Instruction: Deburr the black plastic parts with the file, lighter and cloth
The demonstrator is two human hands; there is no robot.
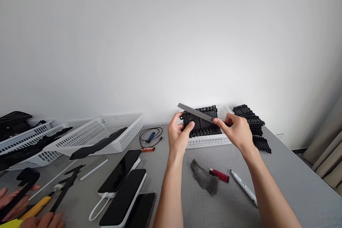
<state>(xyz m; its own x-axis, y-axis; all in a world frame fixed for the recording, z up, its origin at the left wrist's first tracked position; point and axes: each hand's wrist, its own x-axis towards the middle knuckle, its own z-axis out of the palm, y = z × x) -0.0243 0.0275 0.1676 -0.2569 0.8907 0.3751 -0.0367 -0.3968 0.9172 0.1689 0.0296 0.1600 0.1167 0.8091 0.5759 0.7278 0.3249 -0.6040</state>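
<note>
My left hand point(179, 133) is closed on the left end of a black plastic tray-like part point(196, 124) with toothed edges, thumb on its face. In my right hand point(237, 130) I grip a flat grey metal file point(195, 111), which slants up and left across the upper face of the part. Whether the file touches the part I cannot tell. A white perforated basket point(208, 141) stands just behind and below both hands. On the table under my forearms lie a dark grey cloth scrap point(204, 178), a red lighter point(219, 175) and a white marker pen point(243, 187).
Similar black parts point(251, 121) are stacked at the right. Phones or power banks point(124, 196), a coiled cable point(151, 136) and an orange lighter point(148, 149) lie left of me. White baskets point(128, 139) stand farther left. A co-worker's hands point(16, 203) hold a black part at the lower left.
</note>
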